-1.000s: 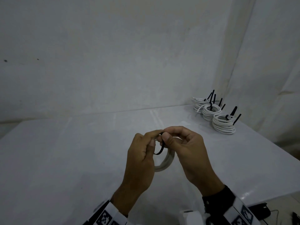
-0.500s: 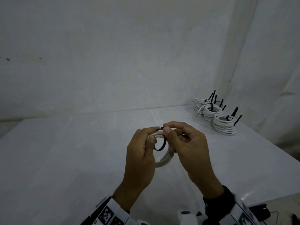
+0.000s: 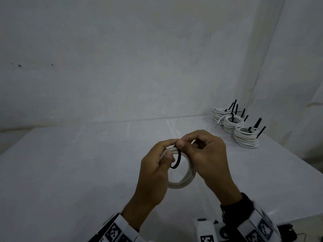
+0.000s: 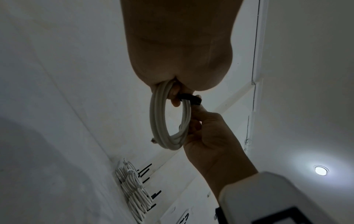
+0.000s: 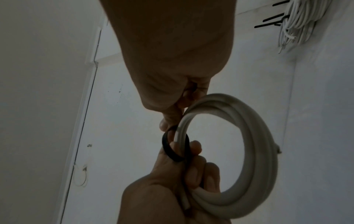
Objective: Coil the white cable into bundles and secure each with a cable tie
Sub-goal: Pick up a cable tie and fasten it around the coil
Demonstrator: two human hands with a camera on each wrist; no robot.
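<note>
With finished white tied coils [image 3: 245, 137] stacked well beyond your grip, your left hand [image 3: 155, 173] clamps the round white cable coil [image 3: 185, 179] while your right hand [image 3: 206, 159] pinches the thin black plastic cable tie [image 3: 177, 160] looped loosely around it, not yet cinched.

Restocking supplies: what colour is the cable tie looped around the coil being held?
Black. The cable tie loops around the white cable coil, clearest in the right wrist view.

Readable text: none in any view
Wrist bands [image 3: 115, 230]: black-and-white square coded patterns only, no letters or numbers
White block near the right wrist [image 3: 206, 232]: carries a similar coded square, no writing
Finished bundles [image 3: 245, 137]: unlabelled
</note>
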